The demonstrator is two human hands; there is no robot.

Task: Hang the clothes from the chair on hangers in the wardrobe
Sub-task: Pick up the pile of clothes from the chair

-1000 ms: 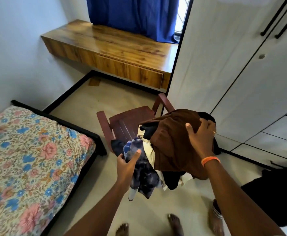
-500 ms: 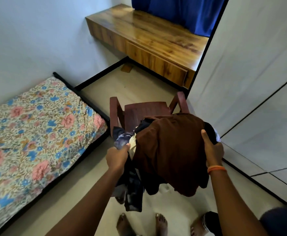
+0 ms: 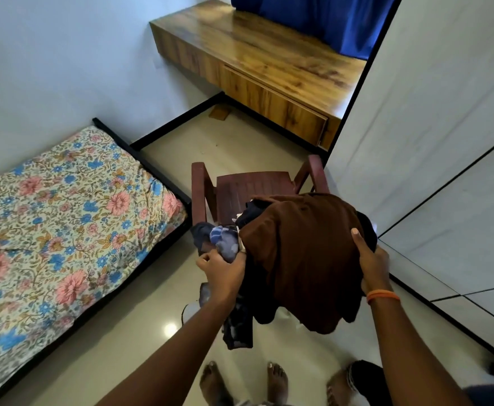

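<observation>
A bundle of clothes, topped by a brown cotton garment (image 3: 307, 259), hangs over the back of a dark red plastic armchair (image 3: 251, 189). The left hand (image 3: 222, 273) grips a blue-patterned dark cloth (image 3: 225, 244) at the bundle's left side; the right hand (image 3: 371, 262) clasps the brown garment's right edge. A white wardrobe (image 3: 445, 142) stands right, a floral-sheeted bed (image 3: 64, 224) left.

Home bedroom, floral bed (image 3: 64, 218), wardrobe (image 3: 433, 118)
</observation>
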